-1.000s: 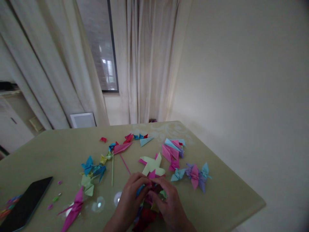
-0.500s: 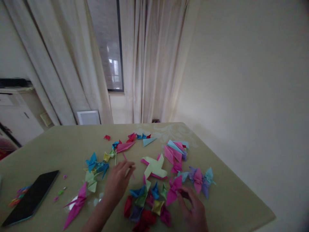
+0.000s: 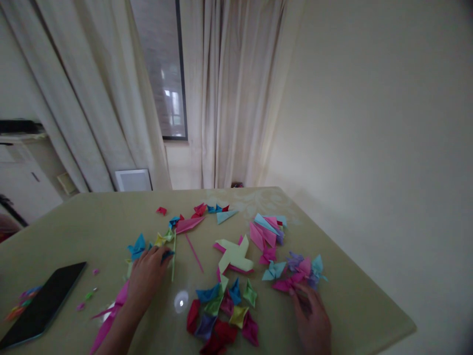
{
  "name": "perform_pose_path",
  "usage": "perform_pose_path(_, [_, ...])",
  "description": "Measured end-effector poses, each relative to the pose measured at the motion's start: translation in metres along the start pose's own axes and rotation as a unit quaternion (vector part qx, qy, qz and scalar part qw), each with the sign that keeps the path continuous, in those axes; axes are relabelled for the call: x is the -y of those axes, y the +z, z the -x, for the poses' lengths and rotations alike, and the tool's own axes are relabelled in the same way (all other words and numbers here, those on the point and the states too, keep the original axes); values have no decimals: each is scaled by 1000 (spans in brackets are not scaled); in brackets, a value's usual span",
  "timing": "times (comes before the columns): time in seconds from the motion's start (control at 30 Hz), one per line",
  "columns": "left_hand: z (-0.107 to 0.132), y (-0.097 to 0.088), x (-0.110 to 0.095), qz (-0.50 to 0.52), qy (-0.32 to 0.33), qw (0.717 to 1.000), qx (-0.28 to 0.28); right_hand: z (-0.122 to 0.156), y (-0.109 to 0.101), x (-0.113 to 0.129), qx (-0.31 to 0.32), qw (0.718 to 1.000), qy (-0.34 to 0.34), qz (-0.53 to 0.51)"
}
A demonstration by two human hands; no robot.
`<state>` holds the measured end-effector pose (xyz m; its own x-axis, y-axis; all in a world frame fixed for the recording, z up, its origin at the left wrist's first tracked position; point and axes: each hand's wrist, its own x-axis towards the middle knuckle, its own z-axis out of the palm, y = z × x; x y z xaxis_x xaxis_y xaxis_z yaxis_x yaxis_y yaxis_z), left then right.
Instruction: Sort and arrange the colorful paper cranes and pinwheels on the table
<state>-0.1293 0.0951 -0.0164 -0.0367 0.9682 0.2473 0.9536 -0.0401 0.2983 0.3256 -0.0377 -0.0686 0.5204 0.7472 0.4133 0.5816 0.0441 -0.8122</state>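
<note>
My left hand [image 3: 146, 276] is over the left group of folded paper, its fingers closed on a blue origami crane [image 3: 167, 255] that mostly hides beneath them. A second blue crane [image 3: 137, 246] lies just beyond. My right hand [image 3: 312, 315] pinches a magenta origami crane [image 3: 284, 284] at the right, against a cluster with a purple crane [image 3: 294, 261] and a light blue crane [image 3: 318, 268]. Between my hands lie a heap of small folded pieces [image 3: 225, 330] and a green and pink paper pinwheel [image 3: 234, 256]. Under my left forearm is a long magenta crane [image 3: 111, 318], partly covered.
A black tablet [image 3: 44, 301] lies at the left, beside colourful strips [image 3: 24, 303] and small beads [image 3: 88, 296]. Farther back are a pink folded piece [image 3: 190, 224], thin paper sticks [image 3: 194, 252] and stacked folded papers [image 3: 266, 229]. The tablecloth [image 3: 362, 305] ends at the right edge.
My left hand has moved left onto the blue crane. My right hand has carried the magenta crane from beside the heap rightward to the purple and light blue cluster.
</note>
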Motion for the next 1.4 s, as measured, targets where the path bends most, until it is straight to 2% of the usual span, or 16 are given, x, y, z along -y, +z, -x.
perform_pose_path(0.07, [1,-3,-10,149,19,989,-8,1,-1,1,0,1000,-14,11])
perform_pose_path(0.13, [7,-8,-23,277,31,960,-13,2,-1,4,-36,998,-39,39])
perform_pose_path(0.2, [17,-11,-37,361,26,932,-10,4,-1,10,-83,992,-71,65])
perform_pose_path(0.27, [31,-13,-51,434,6,901,14,8,3,26,-79,990,-98,58])
perform_pose_path(0.4, [56,-20,-78,569,17,815,106,20,22,83,105,987,-81,-86])
perform_pose_path(0.47, [65,-25,-90,596,61,790,128,25,36,116,216,960,-42,-171])
perform_pose_path(0.57, [75,-33,-101,605,112,777,136,29,56,151,319,908,10,-269])
perform_pose_path(0.63, [81,-36,-103,598,112,781,141,30,66,162,349,888,28,-296])
perform_pose_path(0.7, [88,-36,-103,589,102,789,144,32,73,166,357,887,27,-292])
perform_pose_path(0.87, [96,-29,-99,580,116,794,138,40,80,161,318,910,1,-264])
perform_pose_path(0.93, [88,-25,-91,543,121,822,122,38,77,154,267,929,-20,-254])
perform_pose_path(1.03, [64,-20,-62,393,102,913,45,19,63,135,144,968,-53,-198])
perform_pose_path(1.13, [42,-14,-16,143,43,988,-32,-19,39,105,24,992,-59,-112])
perform_pose_path(1.2, [34,-10,14,-14,-10,999,-34,-45,23,84,-14,997,-52,-53])
perform_pose_path(1.27, [32,-5,37,-100,-48,994,0,-64,11,66,-12,999,-33,-15])
perform_pose_path(1.4, [31,4,60,-75,-54,993,72,-76,4,45,28,1000,-4,-1])
